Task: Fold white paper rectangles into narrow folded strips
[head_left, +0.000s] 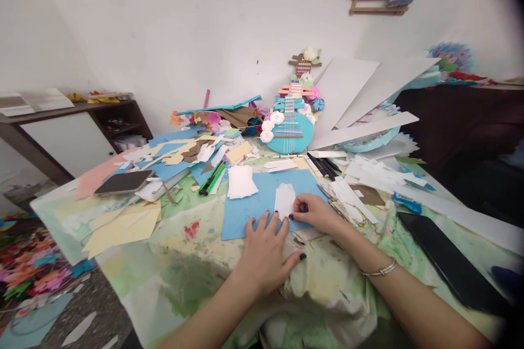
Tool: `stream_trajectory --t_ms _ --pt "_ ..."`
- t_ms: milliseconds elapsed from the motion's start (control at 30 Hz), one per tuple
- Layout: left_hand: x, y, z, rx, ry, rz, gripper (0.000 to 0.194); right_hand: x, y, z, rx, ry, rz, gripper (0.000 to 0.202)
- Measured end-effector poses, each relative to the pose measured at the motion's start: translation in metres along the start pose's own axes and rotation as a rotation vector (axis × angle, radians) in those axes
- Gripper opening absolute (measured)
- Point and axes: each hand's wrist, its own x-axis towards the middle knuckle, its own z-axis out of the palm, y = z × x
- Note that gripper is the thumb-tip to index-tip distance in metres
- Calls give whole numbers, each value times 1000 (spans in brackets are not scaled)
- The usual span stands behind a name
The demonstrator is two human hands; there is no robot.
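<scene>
A white paper piece (285, 200) with a trimmed, narrowed top lies on a blue sheet of paper (241, 218). My left hand (268, 256) rests flat with fingers spread, its fingertips at the lower edge of the white piece and on the blue sheet. At the white piece's lower right edge, my right hand (313, 212) is closed in a pinch, thumb and curled fingers on that edge. A stack of white paper squares (242, 182) sits on the blue sheet's upper left. Gold-handled scissors (347, 211) lie beside my right wrist, partly covered.
Paper scraps (192, 150) crowd the table's back left, near a green cutter (212, 178) and a phone (125, 182). Black pens (323, 166) lie behind the blue sheet. A blue paper guitar craft (289, 133) leans at the wall. Another phone (450, 262) lies at right.
</scene>
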Motion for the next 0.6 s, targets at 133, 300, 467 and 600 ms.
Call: stream_trajectory --t_ms 133,300,467,600 --pt "-1 -1 0 -4 1 1 63 2 3 -2 2 4 29 10" --pt "-2 -2 -1 -13 -5 8 63 2 6 -7 22 -16 63 14" --pt "-2 -2 -2 -21 -7 10 63 1 6 -10 34 -32 67 13" --pt "-2 0 -3 -33 8 -2 58 2 6 -9 37 -41 68 13"
